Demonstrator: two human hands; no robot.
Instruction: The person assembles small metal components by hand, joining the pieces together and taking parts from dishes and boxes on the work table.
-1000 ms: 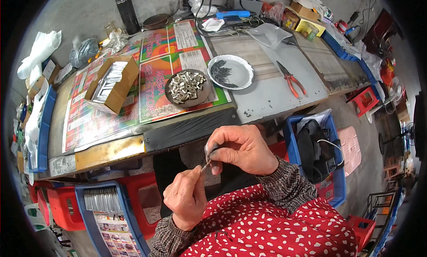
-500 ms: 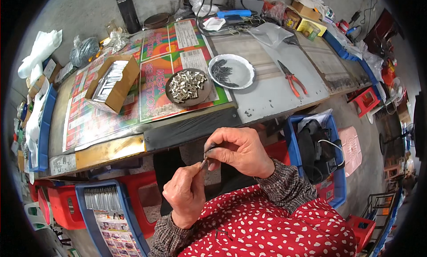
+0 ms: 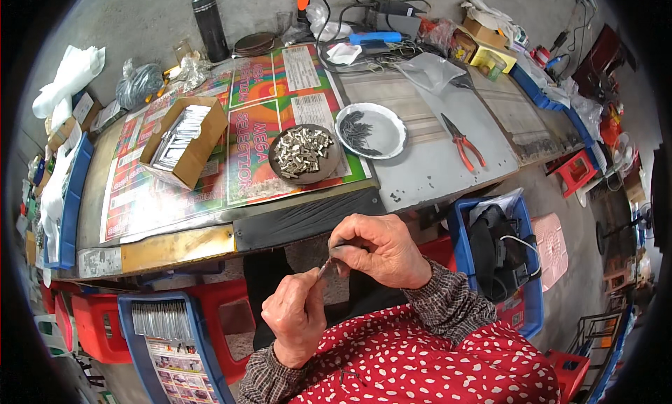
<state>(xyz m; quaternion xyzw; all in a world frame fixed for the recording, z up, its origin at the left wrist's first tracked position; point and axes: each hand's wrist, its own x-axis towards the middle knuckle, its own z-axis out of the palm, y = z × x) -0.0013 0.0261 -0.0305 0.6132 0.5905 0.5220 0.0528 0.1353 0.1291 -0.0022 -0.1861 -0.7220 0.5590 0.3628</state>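
Observation:
Below the table's front edge, my two hands meet in a pinch. My left hand (image 3: 295,316) closes thumb and forefinger on a thin, slender metallic piece (image 3: 325,269) that points up toward the other hand. The fingers of my right hand (image 3: 383,250) are pinched at its upper end; something small and dark shows at those fingertips, too small to name. Ahead on the table stand a round dish of short silvery metal tubes (image 3: 302,152) and a white fluted dish (image 3: 393,135) with dark thin strips (image 3: 355,132).
An open cardboard box (image 3: 210,135) of slim silvery pieces stands left on the colourful printed sheet. Red-handled pliers (image 3: 463,146) lie to the right. Below the table are a blue tray (image 3: 126,320) of thin metal rods at left and a blue crate (image 3: 535,306) at right.
My view has shifted slightly, so the table appears a little lower and to the right. Both hands sit slightly lower in the picture, still pinched around the thin piece.

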